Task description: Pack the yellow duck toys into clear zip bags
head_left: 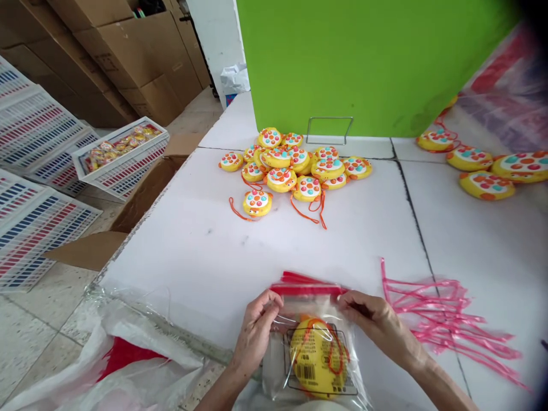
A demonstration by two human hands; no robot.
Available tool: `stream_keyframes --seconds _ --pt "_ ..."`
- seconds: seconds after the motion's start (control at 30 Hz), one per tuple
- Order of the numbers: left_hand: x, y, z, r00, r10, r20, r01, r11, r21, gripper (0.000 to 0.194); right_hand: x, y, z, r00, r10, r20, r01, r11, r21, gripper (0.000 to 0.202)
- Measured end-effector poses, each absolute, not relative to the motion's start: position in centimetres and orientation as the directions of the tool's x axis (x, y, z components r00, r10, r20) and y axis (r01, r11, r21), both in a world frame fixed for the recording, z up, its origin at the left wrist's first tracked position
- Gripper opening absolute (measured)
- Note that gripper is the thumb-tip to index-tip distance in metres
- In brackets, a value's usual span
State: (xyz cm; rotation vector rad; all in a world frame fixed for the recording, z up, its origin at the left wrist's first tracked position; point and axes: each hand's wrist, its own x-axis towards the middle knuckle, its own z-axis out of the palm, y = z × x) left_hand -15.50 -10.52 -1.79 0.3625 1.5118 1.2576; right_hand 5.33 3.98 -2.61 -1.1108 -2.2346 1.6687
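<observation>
A clear plastic bag (278,365) with a red top strip and black print lies at the table's near edge. Inside it is a yellow toy (317,354) with an orange cord, its underside facing up. My left hand (257,325) pinches the bag's upper left corner. At the upper right corner, my right hand (377,319) has its thumb and fingers closed on the bag. More red-topped bags (295,278) show just behind it. Pink strips (449,314) are spread to the right of my right hand.
Several yellow toys with coloured dots (280,178) are heaped farther back, some with orange cords. More toys (488,185) lie at the right. A green panel (351,63) stands behind. Left of the table are an open carton (141,194), a basket of wrapped items (124,149) and white plastic (115,371).
</observation>
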Motion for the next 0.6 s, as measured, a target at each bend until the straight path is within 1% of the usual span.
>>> stream_keyframes --seconds 0.17,0.3,0.37,0.43,0.47,0.5,0.53,0.57,0.6 --pt "-15.4 -10.3 -1.7 -0.386 0.766 -0.515 -0.354 0.393 0.849 0.016 5.4 3.6 -1.9 -0.752 0.593 -0.290 0.469 0.172 -0.866 0.021" --pt "-15.0 -10.4 -1.0 -0.408 0.772 -0.488 -0.279 0.404 0.871 0.013 5.6 3.1 -1.8 -0.786 0.572 -0.235 0.447 0.262 -0.856 0.025" --pt "-15.8 -10.6 -0.2 -0.425 0.754 -0.501 -0.318 0.393 0.863 0.015 5.7 3.1 -2.1 -0.775 0.605 -0.181 0.437 0.306 -0.846 0.024" --pt "-17.9 -10.9 1.3 -0.474 0.739 -0.479 -0.357 0.336 0.872 0.015 5.6 3.2 -2.4 -0.736 0.664 -0.133 0.441 0.321 -0.838 0.022" --pt "-19.5 -11.0 2.4 -0.534 0.727 -0.432 -0.338 0.285 0.897 0.014 5.5 3.3 -2.4 -0.715 0.690 -0.117 0.445 0.319 -0.837 0.021" --pt "-21.2 -11.1 3.6 -0.620 0.704 -0.346 -0.280 0.214 0.936 0.014 5.4 3.5 -2.4 -0.698 0.708 -0.109 0.451 0.317 -0.834 0.020" --pt "-23.1 -11.0 4.8 -0.727 0.649 -0.225 -0.180 0.137 0.974 0.014 5.3 3.6 -2.4 -0.696 0.710 -0.109 0.457 0.321 -0.830 0.019" --pt "-25.0 -10.8 6.1 -0.840 0.541 -0.043 -0.021 0.046 0.999 0.014 5.1 3.8 -2.3 -0.710 0.695 -0.113 0.459 0.335 -0.823 0.018" --pt "-26.7 -10.4 7.2 -0.908 0.381 0.176 0.187 -0.007 0.982 0.013 4.8 3.9 -2.2 -0.732 0.671 -0.118 0.457 0.354 -0.816 0.019"
